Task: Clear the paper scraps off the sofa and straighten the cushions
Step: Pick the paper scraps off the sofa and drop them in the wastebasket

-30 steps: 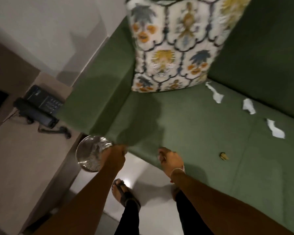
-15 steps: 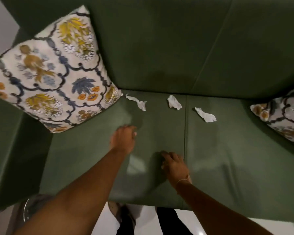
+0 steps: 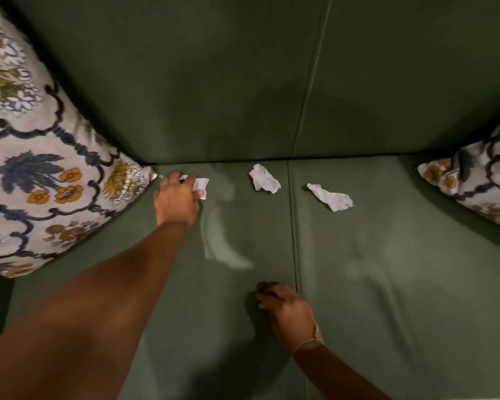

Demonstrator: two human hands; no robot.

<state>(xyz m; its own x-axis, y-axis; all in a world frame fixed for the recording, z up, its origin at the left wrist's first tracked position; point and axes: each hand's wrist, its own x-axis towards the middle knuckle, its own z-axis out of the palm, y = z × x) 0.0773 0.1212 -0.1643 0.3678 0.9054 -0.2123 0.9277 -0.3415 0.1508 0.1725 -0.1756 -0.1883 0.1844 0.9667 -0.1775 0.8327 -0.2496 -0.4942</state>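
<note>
Just left of the left hand [image 3: 176, 201], a patterned cushion [image 3: 41, 174] is leaning askew in the sofa [image 3: 387, 284] corner while the fingers are curling onto the first paper scrap [image 3: 200, 184]. Two more scraps [image 3: 264, 178] [image 3: 331, 196] are lying to its right. The right hand [image 3: 286, 311] is resting loosely curled and seemingly empty on open seat nearer the person, with a second cushion [image 3: 474, 177] far right; most of the job looks undone.

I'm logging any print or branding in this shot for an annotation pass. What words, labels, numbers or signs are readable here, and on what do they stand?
None: no readable text shows anywhere in this view.
The paper scrap under the left hand, the middle paper scrap and the right paper scrap look blank white.
The left cushion and right cushion carry only a floral pattern.
The green sofa shows no tag or label.
</note>
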